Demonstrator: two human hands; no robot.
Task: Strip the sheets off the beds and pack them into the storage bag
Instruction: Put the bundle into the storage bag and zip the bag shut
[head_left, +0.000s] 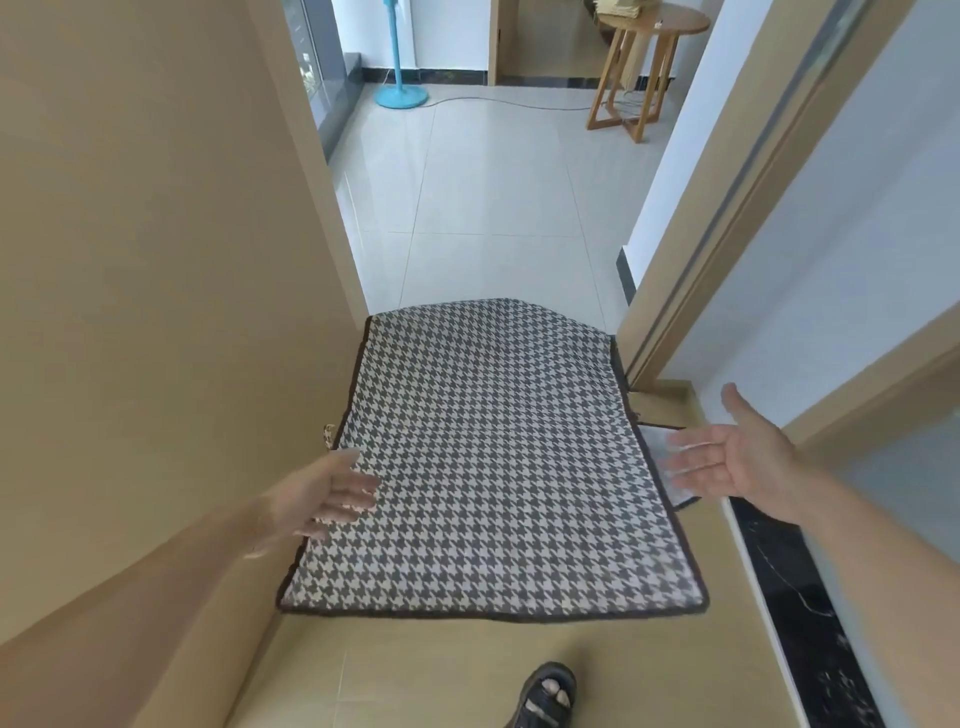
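Note:
A large storage bag (493, 457) with a grey-and-white houndstooth pattern and dark trim lies on the floor in a doorway, its top panel closed and flat. My left hand (332, 493) hovers over the bag's left edge, fingers straight and spread, palm turned inward. At the bag's right edge is my right hand (737, 457), palm up, fingers straight. Neither hand holds anything. No sheets are in view.
A beige wall (156, 312) runs along the left and a door frame (727, 208) stands at the right. Beyond the bag are pale floor tiles, a blue fan stand (400, 93) with a cable, and a wooden round table (644, 67). My sandalled foot (545, 696) is below the bag.

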